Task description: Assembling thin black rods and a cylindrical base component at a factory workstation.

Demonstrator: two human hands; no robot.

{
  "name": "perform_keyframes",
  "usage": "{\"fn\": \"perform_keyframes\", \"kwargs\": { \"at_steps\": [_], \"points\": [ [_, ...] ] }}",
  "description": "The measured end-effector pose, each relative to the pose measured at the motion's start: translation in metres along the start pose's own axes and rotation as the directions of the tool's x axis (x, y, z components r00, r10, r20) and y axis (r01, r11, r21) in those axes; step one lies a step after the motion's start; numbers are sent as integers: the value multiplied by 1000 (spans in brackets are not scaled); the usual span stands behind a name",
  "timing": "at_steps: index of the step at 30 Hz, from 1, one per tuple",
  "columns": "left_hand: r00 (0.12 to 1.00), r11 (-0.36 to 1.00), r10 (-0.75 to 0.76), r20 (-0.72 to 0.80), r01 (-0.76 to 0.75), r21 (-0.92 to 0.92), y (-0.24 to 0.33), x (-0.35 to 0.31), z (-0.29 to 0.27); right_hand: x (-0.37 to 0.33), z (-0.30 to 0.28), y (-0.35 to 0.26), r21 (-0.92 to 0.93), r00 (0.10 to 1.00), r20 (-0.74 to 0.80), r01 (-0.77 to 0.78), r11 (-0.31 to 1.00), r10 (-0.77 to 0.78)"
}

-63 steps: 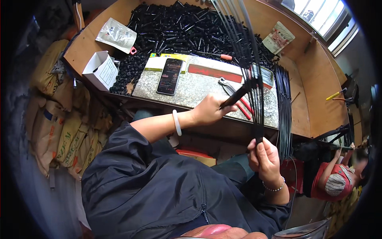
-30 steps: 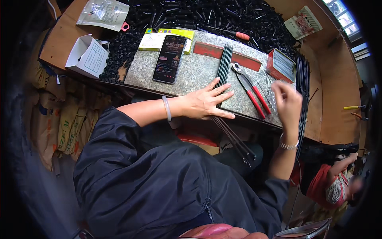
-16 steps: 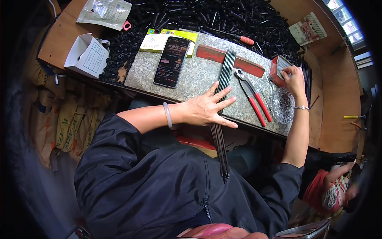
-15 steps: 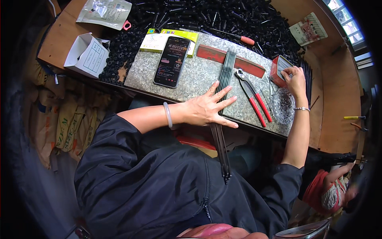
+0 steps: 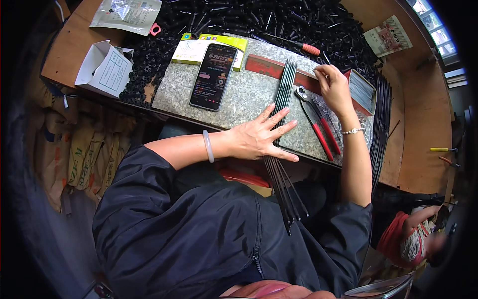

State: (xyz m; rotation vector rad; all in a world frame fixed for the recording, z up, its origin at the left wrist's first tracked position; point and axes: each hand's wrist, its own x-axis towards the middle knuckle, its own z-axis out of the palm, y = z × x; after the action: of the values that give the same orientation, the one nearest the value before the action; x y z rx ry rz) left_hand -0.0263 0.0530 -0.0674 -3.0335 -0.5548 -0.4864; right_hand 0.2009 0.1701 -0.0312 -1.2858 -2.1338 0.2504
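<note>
My left hand (image 5: 256, 135) lies flat with fingers spread across a bundle of thin black rods (image 5: 286, 84). The rods run over the stone slab (image 5: 246, 102), and their lower ends fan out past the edge above my lap. Across the slab lies a red metal bar (image 5: 264, 66), with the upper rods resting over it. My right hand (image 5: 334, 93) is raised above the bar's right end, fingertips pinched; what they hold is too small to make out. Beside it stands a box of thin grey pins (image 5: 362, 93). Red-handled pincers (image 5: 320, 127) lie between my hands.
A phone (image 5: 214, 77) leans on a yellow-green box (image 5: 189, 51). Black parts (image 5: 229, 20) heap behind, with a red-handled screwdriver (image 5: 310, 49). An open white carton (image 5: 107, 70) stands left; more black rods (image 5: 382, 124) lie right. Another person (image 5: 411, 234) is at lower right.
My right hand has come out of the pin box and moved left toward the rods' upper ends, fingers pinched. My left hand stays put while the lower rod ends have spread apart.
</note>
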Motion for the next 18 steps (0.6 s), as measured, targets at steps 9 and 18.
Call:
{"fn": "perform_keyframes", "kwargs": {
  "at_steps": [9, 18],
  "points": [
    [999, 999, -8, -40, 7, -35, -1, -2, 4, 6, 12, 1, 12, 999, -18, -41, 999, 42],
    [998, 998, -29, -51, 26, -60, -1, -3, 3, 5, 16, 16, -41, 989, 86, -115, 993, 118]
  ]
}}
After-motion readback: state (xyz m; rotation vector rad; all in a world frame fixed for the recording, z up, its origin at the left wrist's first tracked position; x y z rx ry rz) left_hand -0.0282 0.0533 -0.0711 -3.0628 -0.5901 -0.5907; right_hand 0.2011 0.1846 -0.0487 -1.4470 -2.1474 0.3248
